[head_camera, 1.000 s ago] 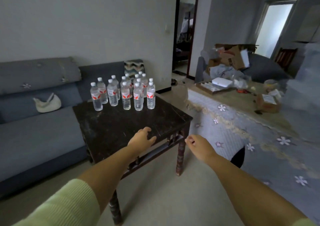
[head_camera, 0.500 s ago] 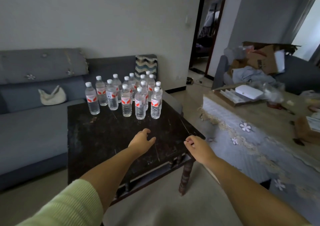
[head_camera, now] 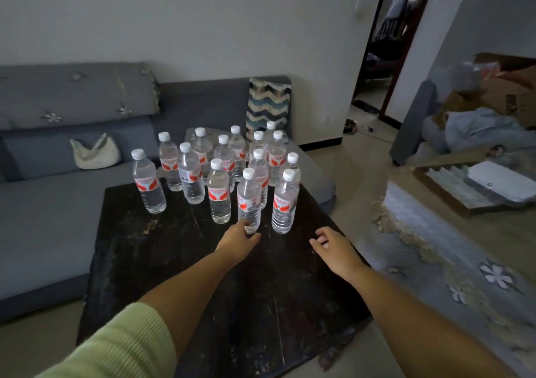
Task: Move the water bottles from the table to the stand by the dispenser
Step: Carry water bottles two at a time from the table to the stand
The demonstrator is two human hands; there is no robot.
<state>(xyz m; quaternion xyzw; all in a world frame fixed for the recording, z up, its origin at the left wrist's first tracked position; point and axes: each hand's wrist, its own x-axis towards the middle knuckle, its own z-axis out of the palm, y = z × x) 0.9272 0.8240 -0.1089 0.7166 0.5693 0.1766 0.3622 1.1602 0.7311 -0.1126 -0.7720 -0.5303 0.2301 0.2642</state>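
Right now my left hand (head_camera: pixel 238 240) reaches the base of the nearest bottle (head_camera: pixel 249 201), fingers spread around it and touching, not yet closed. My right hand (head_camera: pixel 333 247) hovers loosely open over the dark table (head_camera: pixel 162 261), near another front bottle (head_camera: pixel 284 202). Behind these the other water bottles (head_camera: pixel 220 157) stand upright, crowded at the far edge. A grey sofa (head_camera: pixel 43 203) with a white bag (head_camera: pixel 94 153) lies beyond.
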